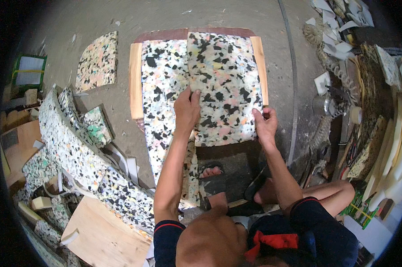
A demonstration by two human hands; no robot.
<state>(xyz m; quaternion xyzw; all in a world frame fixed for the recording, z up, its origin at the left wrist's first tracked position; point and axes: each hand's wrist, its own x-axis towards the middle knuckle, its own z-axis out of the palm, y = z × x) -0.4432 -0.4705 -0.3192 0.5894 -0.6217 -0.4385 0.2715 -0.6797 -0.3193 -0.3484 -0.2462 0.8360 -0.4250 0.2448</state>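
A speckled foam sheet (225,89), flecked black, white and pink, lies over the right half of a wooden frame (136,82) with a dark reddish far edge. My left hand (187,111) grips this sheet's left edge, thumb towards the sheet, its other fingertips partly hidden. At the near right corner my right hand (266,124) pinches the sheet between thumb and fingers. Under my left forearm a longer speckled foam piece (161,84) covers the frame's left half and runs on towards me. The sheet's near edge spans above my feet.
A small foam offcut (98,62) lies on the floor at far left. Foam strips (76,138) and a plywood panel (105,231) are heaped at my left. On the right are a coiled air hose (339,71), a tape roll (356,115), scissors (350,153) and scraps.
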